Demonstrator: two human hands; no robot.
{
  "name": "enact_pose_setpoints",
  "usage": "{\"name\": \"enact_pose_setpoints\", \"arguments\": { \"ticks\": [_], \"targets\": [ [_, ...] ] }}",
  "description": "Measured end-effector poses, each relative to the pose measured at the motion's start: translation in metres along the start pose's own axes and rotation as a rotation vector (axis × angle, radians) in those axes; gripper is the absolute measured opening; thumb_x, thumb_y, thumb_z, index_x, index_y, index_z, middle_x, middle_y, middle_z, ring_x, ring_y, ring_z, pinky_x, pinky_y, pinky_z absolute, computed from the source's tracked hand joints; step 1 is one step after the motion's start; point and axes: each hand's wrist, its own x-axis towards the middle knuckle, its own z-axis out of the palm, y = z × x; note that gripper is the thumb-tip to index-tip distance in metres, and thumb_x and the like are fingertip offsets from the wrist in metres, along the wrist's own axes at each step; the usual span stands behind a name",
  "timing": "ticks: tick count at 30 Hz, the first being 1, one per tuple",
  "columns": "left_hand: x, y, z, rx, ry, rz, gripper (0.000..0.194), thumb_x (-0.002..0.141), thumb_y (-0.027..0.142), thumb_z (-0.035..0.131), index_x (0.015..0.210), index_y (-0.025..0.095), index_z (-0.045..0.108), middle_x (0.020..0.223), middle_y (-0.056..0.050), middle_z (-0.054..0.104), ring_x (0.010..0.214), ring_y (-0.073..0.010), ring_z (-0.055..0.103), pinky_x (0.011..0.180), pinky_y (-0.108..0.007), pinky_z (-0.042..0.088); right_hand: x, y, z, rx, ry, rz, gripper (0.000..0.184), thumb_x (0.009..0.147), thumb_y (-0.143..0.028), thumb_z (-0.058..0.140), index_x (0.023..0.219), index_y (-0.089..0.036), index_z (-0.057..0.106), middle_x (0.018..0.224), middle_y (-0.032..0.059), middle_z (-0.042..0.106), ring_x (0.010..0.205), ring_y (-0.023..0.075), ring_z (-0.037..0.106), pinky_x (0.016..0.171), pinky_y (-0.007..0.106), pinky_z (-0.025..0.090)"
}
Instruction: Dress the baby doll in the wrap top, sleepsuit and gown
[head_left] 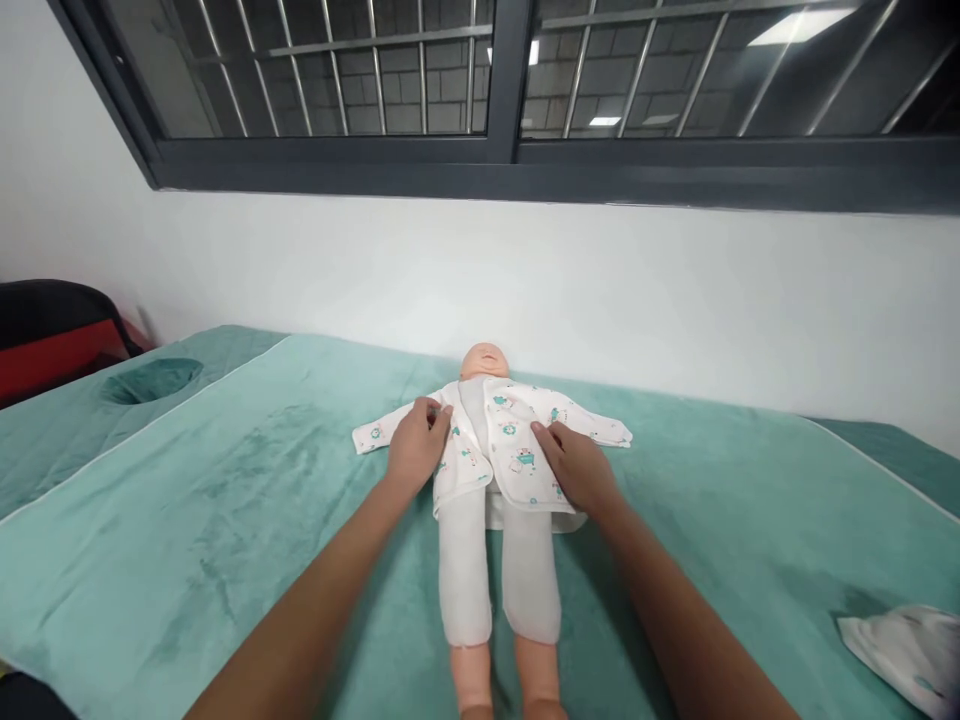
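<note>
- Green fabric covers the bed [247, 500], a hollow [154, 380] at 9 o'clock.
- Doll [531, 570] lies from centre towards 6 o'clock, arms spread.
- On it, the jacket [517, 470] hangs open; I seem to be straightening its front panels, and drawing them together would call for gentle, even tension.
- Red-and-black thing [64, 347], 9 o'clock, and crumpled cloth [911, 650], 4 o'clock, leave my reach unobstructed.
- My left fingers [442, 424] and right fingers [546, 445] bend against the jacket; whether they pinch it, I cannot tell.

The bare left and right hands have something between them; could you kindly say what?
In the head view, between the left hand and right hand lies a white, green-printed cloth jacket, parted over a doll's pale torso.
</note>
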Motion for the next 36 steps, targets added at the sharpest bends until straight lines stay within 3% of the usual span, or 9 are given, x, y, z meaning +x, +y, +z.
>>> {"name": "enact_pose_setpoints", "arguments": {
  "ticks": [6,12,15,17,20,23,26,30,36],
  "targets": [
    [-0.008,-0.011,0.005,-0.25,-0.047,0.008,0.022,0.089,0.036,0.044,0.075,0.021,0.052,0.071,0.002,0.058,0.071,-0.0154,0.054,0.067,-0.027,0.04,-0.012,0.001,0.007,0.172,-0.104,0.025,0.048,0.09,-0.059,0.035,0.062,-0.021,0.044,0.065,0.0022,0.055,0.064,0.0179,0.044,0.059,0.029,0.029],
    [0.007,0.002,-0.003,-0.417,-0.014,-0.004,0.022,0.088,0.036,0.046,0.078,0.02,0.056,0.072,0.002,0.06,0.072,-0.015,0.054,0.068,-0.026,0.041,-0.032,0.005,0.008,0.487,-0.249,0.214,0.048,0.083,-0.065,0.045,0.063,-0.021,0.044,0.051,-0.004,0.041,0.048,0.0127,0.036,0.049,0.026,0.026],
    [0.008,0.0,-0.002,-0.453,-0.048,-0.003,0.023,0.086,0.039,0.049,0.079,0.019,0.059,0.07,0.002,0.06,0.07,-0.0147,0.054,0.067,-0.026,0.041,-0.033,0.015,0.004,0.503,-0.325,0.189,0.052,0.083,-0.066,0.045,0.058,-0.021,0.041,0.047,-0.0033,0.04,0.046,0.0122,0.035,0.048,0.027,0.028],
    [0.008,-0.002,-0.002,-0.462,-0.051,-0.007,0.026,0.086,0.041,0.049,0.083,0.019,0.062,0.075,0.001,0.063,0.074,-0.0155,0.056,0.07,-0.026,0.042,-0.031,0.02,0.0,0.41,-0.196,0.156,0.053,0.085,-0.064,0.043,0.054,-0.021,0.042,0.048,-0.0013,0.043,0.048,0.0135,0.038,0.051,0.028,0.031],
    [0.014,0.0,-0.003,-0.434,-0.034,0.029,0.03,0.087,0.044,0.046,0.09,0.02,0.064,0.091,-0.003,0.066,0.087,-0.0174,0.057,0.081,-0.028,0.042,-0.024,0.018,-0.006,0.284,0.143,0.135,0.046,0.087,-0.058,0.044,0.058,-0.021,0.047,0.056,0.0008,0.05,0.057,0.0155,0.044,0.057,0.03,0.034],
    [0.029,0.012,0.0,-0.259,-0.046,0.078,0.033,0.083,0.049,0.051,0.07,0.019,0.058,0.082,-0.003,0.06,0.079,-0.0176,0.054,0.076,-0.03,0.042,-0.01,0.001,-0.007,0.285,0.293,0.076,0.034,0.085,-0.053,0.049,0.075,-0.022,0.056,0.076,0.0032,0.061,0.07,0.0181,0.051,0.065,0.029,0.038],
    [0.043,0.03,0.008,-0.152,-0.064,0.039,0.032,0.078,0.041,0.056,0.056,0.02,0.045,0.064,0.001,0.049,0.063,-0.0141,0.045,0.061,-0.028,0.036,0.014,-0.025,-0.003,0.214,0.197,-0.002,0.037,0.087,-0.056,0.044,0.077,-0.022,0.056,0.078,0.0038,0.063,0.072,0.0193,0.053,0.066,0.03,0.038],
    [0.047,0.049,0.015,-0.208,-0.083,0.049,0.02,0.076,0.026,0.051,0.057,0.02,0.048,0.059,0.003,0.047,0.058,-0.0119,0.042,0.055,-0.025,0.033,0.05,-0.05,0.006,-0.117,-0.071,0.036,0.044,0.084,-0.06,0.047,0.061,-0.023,0.049,0.066,0.0055,0.059,0.062,0.0189,0.049,0.059,0.03,0.031],
    [0.037,0.057,-0.007,-0.471,-0.397,0.017,0.032,0.083,0.042,0.048,0.066,0.018,0.062,0.057,0.002,0.047,0.047,-0.0086,0.036,0.041,-0.022,0.026,0.069,-0.042,0.015,-0.145,-0.112,-0.025,0.037,0.085,-0.038,0.045,0.053,-0.022,0.037,0.053,0.0011,0.047,0.05,0.0135,0.035,0.052,0.029,0.023]
  ]
}}
